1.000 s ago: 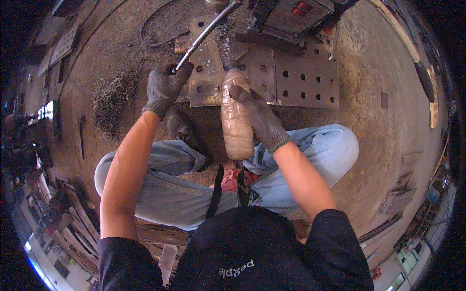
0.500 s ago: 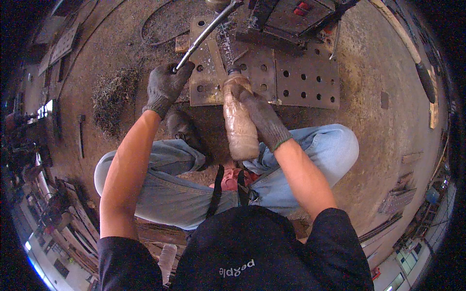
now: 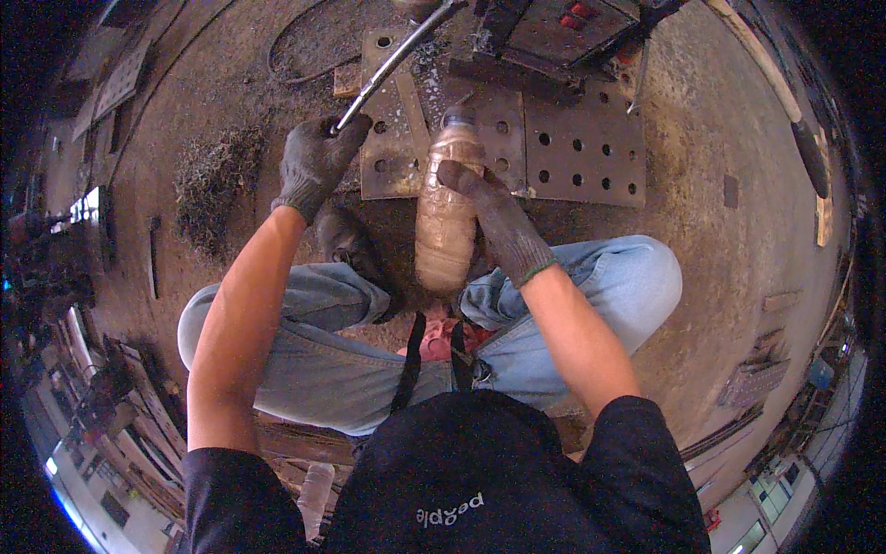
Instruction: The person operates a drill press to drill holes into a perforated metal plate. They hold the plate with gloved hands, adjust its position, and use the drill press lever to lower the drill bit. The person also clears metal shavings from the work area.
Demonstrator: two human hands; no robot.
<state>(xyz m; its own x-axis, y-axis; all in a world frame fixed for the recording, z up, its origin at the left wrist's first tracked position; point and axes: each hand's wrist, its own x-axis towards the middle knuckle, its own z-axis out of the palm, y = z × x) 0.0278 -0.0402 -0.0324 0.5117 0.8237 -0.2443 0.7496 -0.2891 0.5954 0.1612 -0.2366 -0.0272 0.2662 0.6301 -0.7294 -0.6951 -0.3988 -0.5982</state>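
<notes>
Concrete floor (image 3: 692, 305) all around. Landmark: perforated steel plate (image 3: 558, 163), lying flat in front of the person. Dark steel machine block (image 3: 554, 46) sits over the plate's far edge, probably put there for a solid base. Heap of metal shavings (image 3: 217, 175) left of the plate, likely pushed aside so the plate stays usable. Boot (image 3: 341, 235) just off the plate's near left corner.

Silver steel bar (image 3: 392, 68) slants above the plate's left part; left hand (image 3: 318, 166), gloved, is wrapped tight on its near end, presumably for leverage. Plastic bottle (image 3: 445, 245), brownish, is held up at the plate's near edge, neck toward the plate, base toward the person. Right hand (image 3: 494, 212), gloved, is clamped round its upper body, thumb across the top, probably so the neck can be aimed.

Smaller: flat metal strip (image 3: 411, 106) on the plate's left part; wood block (image 3: 347, 80) at its left edge; bottle cap (image 3: 459, 116) over the plate, can't tell if pierced.
</notes>
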